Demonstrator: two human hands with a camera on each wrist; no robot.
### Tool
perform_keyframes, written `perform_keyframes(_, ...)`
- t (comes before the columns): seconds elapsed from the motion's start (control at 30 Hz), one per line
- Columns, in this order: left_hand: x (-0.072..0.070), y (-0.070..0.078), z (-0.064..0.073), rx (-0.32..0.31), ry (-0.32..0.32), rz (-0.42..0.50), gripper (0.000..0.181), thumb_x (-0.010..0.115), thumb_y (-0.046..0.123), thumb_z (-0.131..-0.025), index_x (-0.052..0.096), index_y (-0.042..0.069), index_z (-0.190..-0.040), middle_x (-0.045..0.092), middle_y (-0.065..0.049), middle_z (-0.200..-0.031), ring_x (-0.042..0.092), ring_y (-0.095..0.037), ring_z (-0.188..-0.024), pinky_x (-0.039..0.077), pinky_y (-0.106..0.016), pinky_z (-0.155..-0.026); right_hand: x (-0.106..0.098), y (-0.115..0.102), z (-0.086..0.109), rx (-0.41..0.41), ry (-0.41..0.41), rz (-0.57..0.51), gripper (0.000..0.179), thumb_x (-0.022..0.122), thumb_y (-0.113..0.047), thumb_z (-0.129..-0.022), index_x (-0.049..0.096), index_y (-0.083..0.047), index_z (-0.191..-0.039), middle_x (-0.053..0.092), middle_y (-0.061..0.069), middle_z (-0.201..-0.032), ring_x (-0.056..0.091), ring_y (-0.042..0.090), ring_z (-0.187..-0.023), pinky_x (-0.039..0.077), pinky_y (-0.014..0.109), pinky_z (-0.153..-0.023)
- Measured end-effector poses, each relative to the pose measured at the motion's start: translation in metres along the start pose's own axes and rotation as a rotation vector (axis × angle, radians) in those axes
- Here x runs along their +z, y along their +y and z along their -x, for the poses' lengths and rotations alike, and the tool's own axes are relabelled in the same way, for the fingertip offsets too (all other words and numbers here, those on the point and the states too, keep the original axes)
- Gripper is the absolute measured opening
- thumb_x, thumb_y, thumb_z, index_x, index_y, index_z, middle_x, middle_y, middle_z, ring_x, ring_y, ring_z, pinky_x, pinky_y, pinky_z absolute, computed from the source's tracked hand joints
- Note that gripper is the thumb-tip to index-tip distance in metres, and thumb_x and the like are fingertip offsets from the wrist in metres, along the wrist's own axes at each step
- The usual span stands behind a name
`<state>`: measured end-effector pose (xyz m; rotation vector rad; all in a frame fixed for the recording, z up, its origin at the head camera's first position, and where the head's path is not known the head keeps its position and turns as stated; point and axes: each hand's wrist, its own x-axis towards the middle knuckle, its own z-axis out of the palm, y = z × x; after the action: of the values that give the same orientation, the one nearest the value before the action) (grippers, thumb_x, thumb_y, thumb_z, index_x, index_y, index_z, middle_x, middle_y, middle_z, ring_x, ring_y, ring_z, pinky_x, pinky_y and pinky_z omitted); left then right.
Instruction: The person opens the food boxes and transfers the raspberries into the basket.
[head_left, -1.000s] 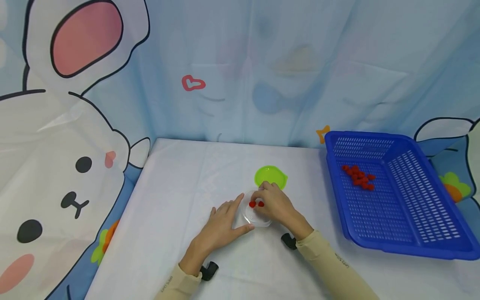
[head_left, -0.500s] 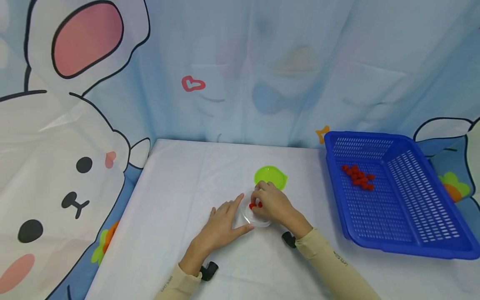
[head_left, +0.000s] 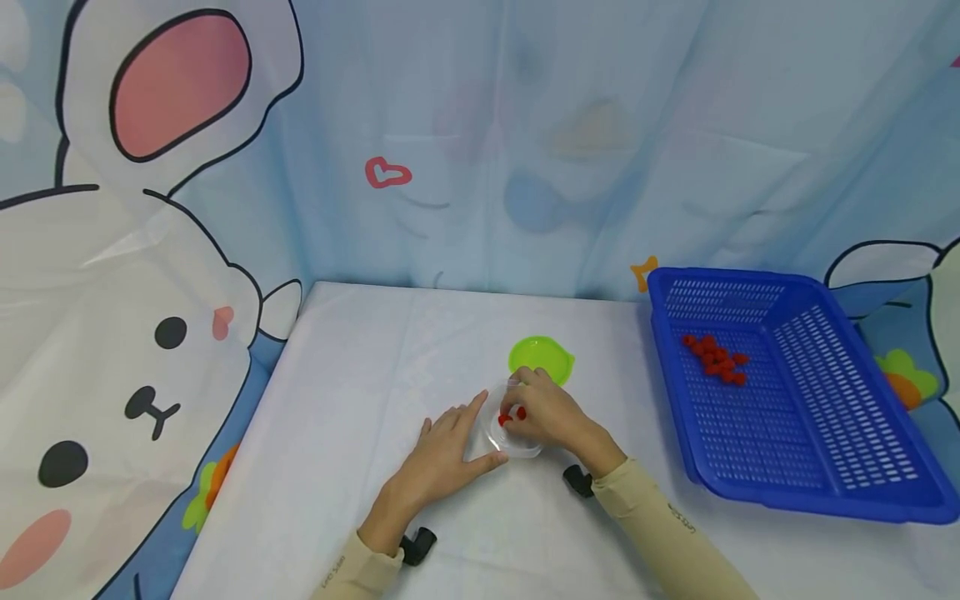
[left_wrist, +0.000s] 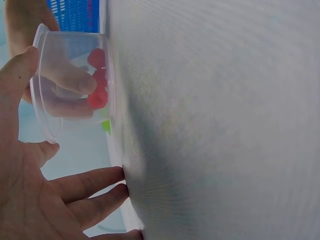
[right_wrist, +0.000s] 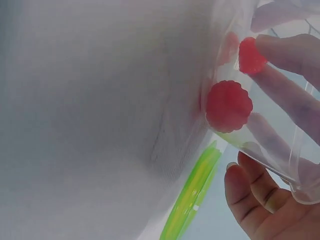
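A clear plastic cup (head_left: 521, 452) stands on the white cloth, with a few red raspberries inside. My left hand (head_left: 442, 450) is beside it, thumb and index finger spread against the rim, the other fingertips resting on the cloth. My right hand (head_left: 551, 412) reaches into the cup from the right. Its thumb and index finger pinch a raspberry (right_wrist: 250, 57) low in the cup, seen through the wall in the right wrist view. Another raspberry (right_wrist: 229, 106) lies at the cup's bottom. Just behind the cup is a bright green lid (head_left: 542, 354), partly covered by the right hand.
A blue slotted basket (head_left: 787, 417) occupies the right side of the table, with a small heap of raspberries (head_left: 716, 358) in it. At the back hangs a printed blue curtain (head_left: 480, 125). A black wrist camera (head_left: 418, 547) sits at the left cuff.
The right hand has lowered the pinched raspberry slightly toward the cup's bottom. The left hand keeps its place at the rim. The head view has tilted a little.
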<state>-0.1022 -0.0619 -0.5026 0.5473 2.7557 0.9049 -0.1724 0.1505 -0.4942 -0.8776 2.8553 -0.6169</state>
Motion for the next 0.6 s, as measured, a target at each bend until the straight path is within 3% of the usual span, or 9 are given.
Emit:
perform_keyframes(0.17,0.001,0.0,0.0,-0.003,-0.007,-0.007,0.094,0.054,0.074,-0.088,0.014,0.031,-0.162,0.042,-0.011,-0.153,0.034,-0.028,-0.143,0.021,-0.07,-0.109,-0.001,0.006,0.004,-0.028,0.047,-0.096,0.01,0.084,-0.018,-0.079,0.079,-0.022,-0.086,0.058,0.012,-0.118,0.048,0.031,-0.108,0.048,0.04,-0.08)
perform_keyframes(0.4,0.0,0.001,0.0,-0.018,-0.022,-0.017,0.094,0.053,0.075,-0.088,0.012,0.032,-0.162,0.04,-0.01,-0.154,0.032,-0.027,-0.144,0.02,-0.068,-0.11,-0.005,0.02,0.013,-0.026,0.123,-0.381,0.012,0.084,-0.016,-0.083,0.08,-0.024,-0.091,0.054,0.008,-0.113,0.045,0.028,-0.11,0.044,0.049,-0.085)
perform_keyframes(0.6,-0.001,0.002,-0.001,-0.023,-0.022,-0.016,0.095,0.054,0.073,-0.088,0.013,0.031,-0.162,0.04,-0.01,-0.154,0.032,-0.028,-0.144,0.02,-0.068,-0.111,-0.014,0.027,0.024,0.016,0.173,-0.511,0.012,0.082,-0.016,-0.084,0.081,-0.021,-0.095,0.051,0.011,-0.114,0.042,0.03,-0.111,0.043,0.045,-0.081)
